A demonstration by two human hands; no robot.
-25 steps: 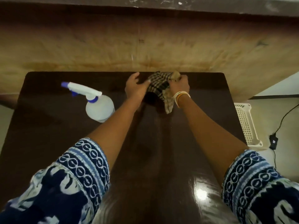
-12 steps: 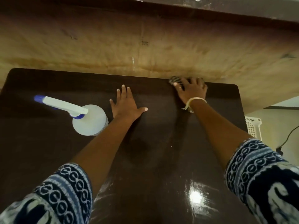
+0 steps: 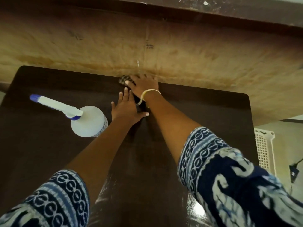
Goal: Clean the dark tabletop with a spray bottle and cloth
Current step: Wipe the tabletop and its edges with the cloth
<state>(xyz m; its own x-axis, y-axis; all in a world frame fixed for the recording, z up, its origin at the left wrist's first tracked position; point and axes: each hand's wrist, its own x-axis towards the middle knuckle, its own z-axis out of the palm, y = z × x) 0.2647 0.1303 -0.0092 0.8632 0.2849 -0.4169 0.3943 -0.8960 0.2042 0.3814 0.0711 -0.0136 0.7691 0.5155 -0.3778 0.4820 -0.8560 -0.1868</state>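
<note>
Checked cloth [image 3: 123, 78] sits at the far edge of the dark worktop [image 3: 205, 115], up against the stained tan wall [image 3: 98, 46]; only a small bunched corner shows past the fingers. Right hand [image 3: 144, 85] lies flat on top of the cloth, fingers spread and straight, pressing it down, a pale bangle [image 3: 148, 92] on the wrist. Left hand [image 3: 126, 107] just beside it, nearer the camera, palm down on the worktop, fingers straight and together, thumb stuck out toward the right forearm; its fingertips nearly touch the right hand, contact unclear. Spray bottle [image 3: 88, 122] stands upright on the worktop left of the left hand, close to the left forearm, translucent white body, white trigger head with blue nozzle tip pointing left. Both arms in blue-and-white patterned sleeves [image 3: 229, 177]. Glare on the near worktop. White lattice basket [image 3: 264, 149] on the floor off the worktop's right edge, black cable [image 3: 293, 172] next to it.
</note>
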